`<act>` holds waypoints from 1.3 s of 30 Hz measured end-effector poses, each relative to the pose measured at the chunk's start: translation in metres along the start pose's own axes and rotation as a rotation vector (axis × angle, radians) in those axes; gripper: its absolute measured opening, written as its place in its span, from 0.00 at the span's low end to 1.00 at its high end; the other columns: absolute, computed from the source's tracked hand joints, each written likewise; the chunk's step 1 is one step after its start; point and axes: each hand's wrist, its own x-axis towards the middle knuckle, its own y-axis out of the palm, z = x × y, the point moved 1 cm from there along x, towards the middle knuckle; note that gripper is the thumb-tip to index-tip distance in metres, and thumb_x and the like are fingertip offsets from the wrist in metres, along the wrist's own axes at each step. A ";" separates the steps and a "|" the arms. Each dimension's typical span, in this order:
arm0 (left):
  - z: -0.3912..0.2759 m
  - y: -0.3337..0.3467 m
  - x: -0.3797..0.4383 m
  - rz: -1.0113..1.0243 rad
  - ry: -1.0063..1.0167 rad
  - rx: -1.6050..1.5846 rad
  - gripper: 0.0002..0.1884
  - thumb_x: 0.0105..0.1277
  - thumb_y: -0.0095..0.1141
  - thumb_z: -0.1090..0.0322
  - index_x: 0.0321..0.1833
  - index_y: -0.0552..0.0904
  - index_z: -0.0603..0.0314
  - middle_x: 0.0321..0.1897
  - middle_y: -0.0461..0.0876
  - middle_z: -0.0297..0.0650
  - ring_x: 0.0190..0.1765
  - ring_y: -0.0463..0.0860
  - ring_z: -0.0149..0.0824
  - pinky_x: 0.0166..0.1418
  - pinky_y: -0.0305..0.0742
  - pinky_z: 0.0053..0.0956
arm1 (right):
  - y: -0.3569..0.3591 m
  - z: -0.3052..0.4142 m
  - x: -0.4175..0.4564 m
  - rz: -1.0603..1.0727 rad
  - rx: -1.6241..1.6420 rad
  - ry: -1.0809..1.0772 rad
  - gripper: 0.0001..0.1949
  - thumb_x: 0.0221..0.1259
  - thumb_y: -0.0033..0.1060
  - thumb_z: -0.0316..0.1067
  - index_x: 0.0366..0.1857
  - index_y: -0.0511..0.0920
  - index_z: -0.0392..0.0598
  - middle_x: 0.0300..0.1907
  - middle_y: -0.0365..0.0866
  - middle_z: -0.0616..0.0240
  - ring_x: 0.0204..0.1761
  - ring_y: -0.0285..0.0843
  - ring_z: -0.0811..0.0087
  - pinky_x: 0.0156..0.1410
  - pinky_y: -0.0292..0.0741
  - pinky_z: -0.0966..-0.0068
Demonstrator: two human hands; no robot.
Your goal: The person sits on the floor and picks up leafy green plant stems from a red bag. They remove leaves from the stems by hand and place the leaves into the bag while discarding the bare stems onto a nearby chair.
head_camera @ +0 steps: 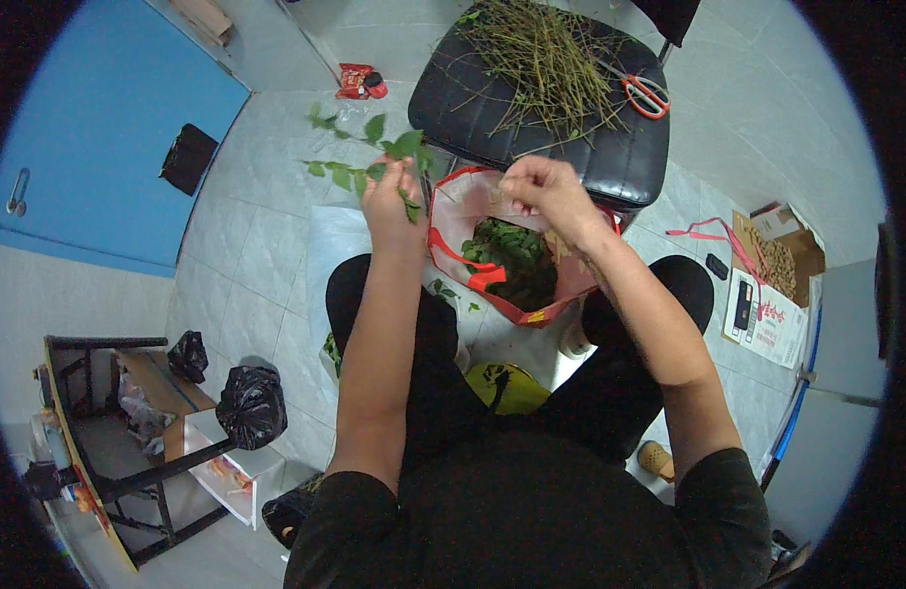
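Note:
My left hand [391,193] grips a leafy green stem [375,129], whose twigs spread up and to the left. Over the right side of an open red-and-white bag [453,252] is my right hand [545,190], its fingers curled together with nothing visible in them. Loose green leaves [513,247] lie heaped inside the bag, which stands on the floor between my knees. Beyond it, a black padded chair seat [607,166] carries a pile of thin, mostly bare stems [545,70]. Scissors with orange-and-white handles [646,97] rest at the pile's right edge.
A few fallen leaves [442,289] dot the tiles left of the bag. At the right sits an opened cardboard box [803,254] of peanut-like pods. Black plastic bags [252,407] are by a dark-framed table [165,471] at the left. A blue door [114,110] stands upper left.

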 end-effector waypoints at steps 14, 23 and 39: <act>0.030 0.016 -0.020 0.077 -0.174 0.054 0.06 0.62 0.50 0.74 0.40 0.70 0.62 0.28 0.75 0.41 0.20 0.67 0.23 0.22 0.64 0.18 | 0.019 -0.012 0.009 -0.043 -0.144 -0.156 0.10 0.47 0.65 0.30 0.31 0.76 0.40 0.20 0.73 0.74 0.21 0.68 0.84 0.26 0.67 0.83; 0.030 0.019 -0.023 0.055 -0.174 0.072 0.05 0.61 0.51 0.72 0.39 0.70 0.61 0.24 0.73 0.38 0.17 0.65 0.22 0.19 0.60 0.16 | 0.018 -0.007 0.007 -0.057 -0.210 -0.044 0.07 0.53 0.60 0.33 0.28 0.75 0.42 0.20 0.71 0.75 0.23 0.64 0.87 0.26 0.62 0.87; 0.030 0.015 -0.019 0.129 -0.230 -0.013 0.08 0.61 0.48 0.76 0.41 0.67 0.57 0.29 0.75 0.41 0.20 0.67 0.24 0.21 0.62 0.17 | 0.010 -0.011 0.008 0.146 0.516 0.166 0.06 0.55 0.58 0.33 0.29 0.74 0.43 0.26 0.74 0.71 0.23 0.65 0.85 0.27 0.60 0.90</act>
